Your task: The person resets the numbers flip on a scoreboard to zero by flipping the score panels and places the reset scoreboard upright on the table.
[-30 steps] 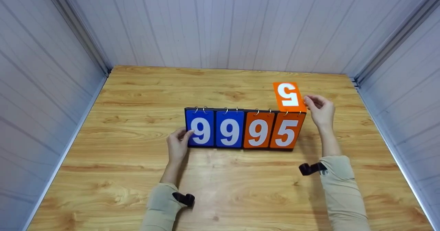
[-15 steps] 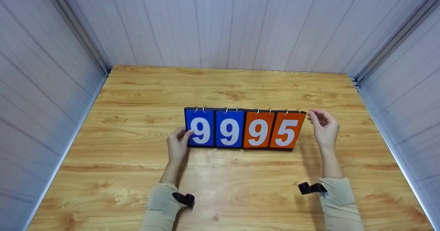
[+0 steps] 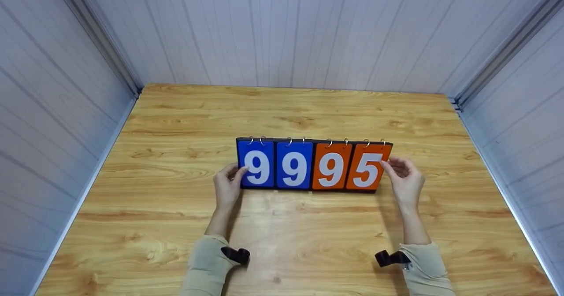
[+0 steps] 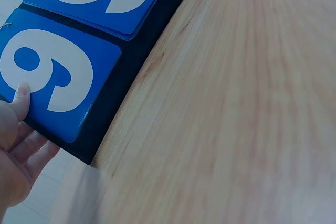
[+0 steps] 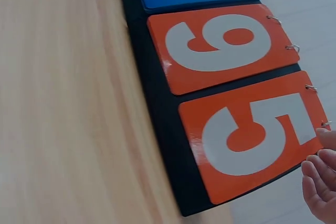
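A tabletop flip scoreboard stands on the wooden table, with ringed cards reading 9, 9, 9, 5. My left hand holds its left end, thumb on the front of the blue 9 card and fingers behind the board. At the right end, my right hand grips the edge, its thumb over the side of the orange 5 card. The right wrist view shows curled fingers beside that edge. Their tips' hold behind the board is hidden.
The wood-grain tabletop spreads around the board. Pale panelled walls enclose it at the back and both sides. Metal rings run along the board's top edge. A dark wrist camera is strapped over each sleeve.
The orange 5 card raised over the back one second ago has gone out of sight behind the board. My right hand has come down from the top corner to the right edge. Left hand unmoved.
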Tool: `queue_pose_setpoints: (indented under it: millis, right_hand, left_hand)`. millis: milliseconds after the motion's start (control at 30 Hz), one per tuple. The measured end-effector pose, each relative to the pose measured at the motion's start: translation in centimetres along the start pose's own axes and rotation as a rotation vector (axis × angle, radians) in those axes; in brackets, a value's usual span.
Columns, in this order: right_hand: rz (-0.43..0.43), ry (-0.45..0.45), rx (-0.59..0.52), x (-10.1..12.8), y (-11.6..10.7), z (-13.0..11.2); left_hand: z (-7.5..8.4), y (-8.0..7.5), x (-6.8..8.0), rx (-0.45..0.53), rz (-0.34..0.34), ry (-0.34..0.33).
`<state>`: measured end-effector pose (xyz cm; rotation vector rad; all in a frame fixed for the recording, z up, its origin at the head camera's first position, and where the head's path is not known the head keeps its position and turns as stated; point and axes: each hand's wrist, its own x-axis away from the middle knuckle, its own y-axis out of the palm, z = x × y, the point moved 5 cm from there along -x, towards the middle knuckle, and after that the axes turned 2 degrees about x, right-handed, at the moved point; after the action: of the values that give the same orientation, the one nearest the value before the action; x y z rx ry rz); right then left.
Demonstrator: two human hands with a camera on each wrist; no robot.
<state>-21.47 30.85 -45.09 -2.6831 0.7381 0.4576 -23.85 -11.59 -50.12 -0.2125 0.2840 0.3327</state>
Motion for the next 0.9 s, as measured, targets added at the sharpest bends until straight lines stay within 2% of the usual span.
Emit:
queue_pose_setpoints:
  millis: [133, 200, 300, 367, 400, 433, 533, 667, 900]
  right_hand:
    - [0.0, -0.007, 0.02, 0.6, 0.5, 0.9]
    - [0.017, -0.004, -0.019, 0.8, 0.7, 2.0]
    - [0.041, -0.005, -0.107, 0.8, 0.8, 4.9]
    - [0.068, 0.0, -0.109, 0.9, 0.9, 5.4]
    - [0.078, 0.001, -0.079, 1.0, 0.9, 5.2]
    - [0.079, 0.002, -0.095, 1.0, 0.8, 5.4]
    - [0.105, 0.013, 0.02, 1.5, 0.9, 3.5]
    - [0.102, 0.038, 0.125, 1.6, 0.8, 2.9]
    - [0.089, 0.095, 0.134, 1.4, 0.8, 3.4]
  left_hand:
    - [0.0, 0.1, 0.0, 0.009, -0.004, -0.004]
    - [-0.1, 0.1, 0.0, 0.014, -0.004, -0.012]
    - [-0.2, 0.1, 0.0, 0.017, -0.004, -0.021]
    - [-0.3, 0.1, 0.0, 0.017, -0.005, -0.023]
    - [-0.3, 0.1, 0.0, 0.018, -0.007, -0.02]
    - [-0.3, 0.1, 0.0, 0.017, -0.008, -0.02]
    - [-0.3, 0.1, 0.0, 0.009, -0.011, -0.003]
    - [-0.2, 0.1, 0.1, -0.006, -0.01, 0.014]
    - [-0.1, 0.0, 0.0, -0.006, -0.009, 0.002]
